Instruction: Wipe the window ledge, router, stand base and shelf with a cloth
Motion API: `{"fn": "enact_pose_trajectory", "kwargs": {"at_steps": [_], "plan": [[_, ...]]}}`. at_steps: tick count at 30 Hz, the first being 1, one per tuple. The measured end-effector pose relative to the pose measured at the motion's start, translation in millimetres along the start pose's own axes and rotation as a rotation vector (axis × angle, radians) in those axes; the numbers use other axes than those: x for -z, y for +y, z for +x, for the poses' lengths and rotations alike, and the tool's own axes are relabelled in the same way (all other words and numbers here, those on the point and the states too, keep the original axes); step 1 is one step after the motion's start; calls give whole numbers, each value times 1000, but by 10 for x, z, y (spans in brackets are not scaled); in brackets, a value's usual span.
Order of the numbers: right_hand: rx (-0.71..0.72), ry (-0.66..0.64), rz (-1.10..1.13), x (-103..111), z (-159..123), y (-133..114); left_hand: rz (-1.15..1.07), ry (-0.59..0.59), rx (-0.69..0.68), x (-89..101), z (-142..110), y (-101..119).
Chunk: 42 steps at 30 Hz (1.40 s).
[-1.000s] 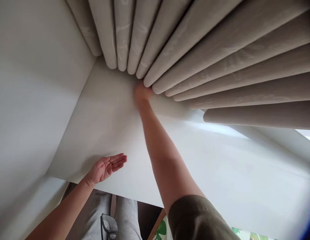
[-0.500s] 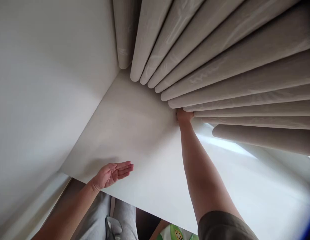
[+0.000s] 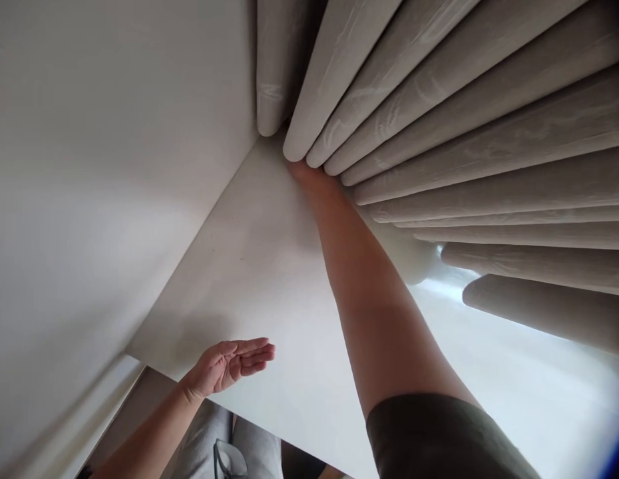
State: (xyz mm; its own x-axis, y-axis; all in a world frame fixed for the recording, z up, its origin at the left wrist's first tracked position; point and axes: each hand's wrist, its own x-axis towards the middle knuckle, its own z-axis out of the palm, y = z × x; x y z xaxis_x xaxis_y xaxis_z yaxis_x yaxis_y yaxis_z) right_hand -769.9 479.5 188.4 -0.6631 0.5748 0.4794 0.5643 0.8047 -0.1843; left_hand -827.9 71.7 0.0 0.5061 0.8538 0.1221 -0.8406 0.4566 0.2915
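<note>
The right hand (image 3: 308,174) presses at the beige curtain folds (image 3: 439,126), so I cannot tell its grip; the left hand (image 3: 223,367) is open, holding nothing.

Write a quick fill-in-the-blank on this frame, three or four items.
The right hand touches the base of the pleated ____.
The left hand is ____, with its palm showing.
The right arm's short sleeve is dark ____.
By the grey trousers, a pair of ____ shows at the bottom edge.

Missing words: curtain; open; olive; glasses.
</note>
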Motion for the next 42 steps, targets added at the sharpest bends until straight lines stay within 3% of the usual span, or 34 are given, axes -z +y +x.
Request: {"fn": "enact_pose_trajectory", "kwargs": {"at_steps": [3,5,7,11,13,14,16,20,22,24,29,31,33,35,39,40,42], "plan": [[-152,-67,-50,1,104,-166,2,-1,-22,-14,-26,-3],[-174,-88,-108,-55,-69,-466,-20,1,-28,-21,-74,-18],[-88,-134,-149,-215,-502,-947,-59,-2,-32,-21,-154,-49],[262,-314,-19,-699,-1726,-2024,-121,28,-11,-1,-388,-153],[405,-410,72,-835,-2062,-2270,-126,57,15,22,-517,-207],[437,-445,97,-839,-2084,-2263,-120,69,36,40,-578,-231],[381,-440,81,-710,-1853,-2000,-96,86,98,94,-687,-263],[-24,-124,-79,-270,-980,-1104,-37,88,315,283,-872,-267],[-93,-30,-81,-222,-812,-930,-32,80,434,416,-972,-257],[-69,-41,-47,-356,-990,-1118,-45,94,513,570,-1085,-259],[223,-306,144,-968,-2265,-2384,-5,253,540,960,-1298,-328],[351,-402,207,-1084,-2579,-2653,16,320,494,1065,-1308,-345],[420,-452,232,-1065,-2567,-2597,28,348,453,1125,-1285,-339],[378,-423,199,-934,-2275,-2265,41,333,425,1150,-1252,-322],[30,-135,1,-626,-1581,-1455,44,239,401,1197,-1207,-309],[-23,-81,-32,-604,-1509,-1366,42,214,399,1221,-1199,-312],[-36,-51,-71,-667,-1544,-1411,42,176,393,1285,-1175,-316]]}}
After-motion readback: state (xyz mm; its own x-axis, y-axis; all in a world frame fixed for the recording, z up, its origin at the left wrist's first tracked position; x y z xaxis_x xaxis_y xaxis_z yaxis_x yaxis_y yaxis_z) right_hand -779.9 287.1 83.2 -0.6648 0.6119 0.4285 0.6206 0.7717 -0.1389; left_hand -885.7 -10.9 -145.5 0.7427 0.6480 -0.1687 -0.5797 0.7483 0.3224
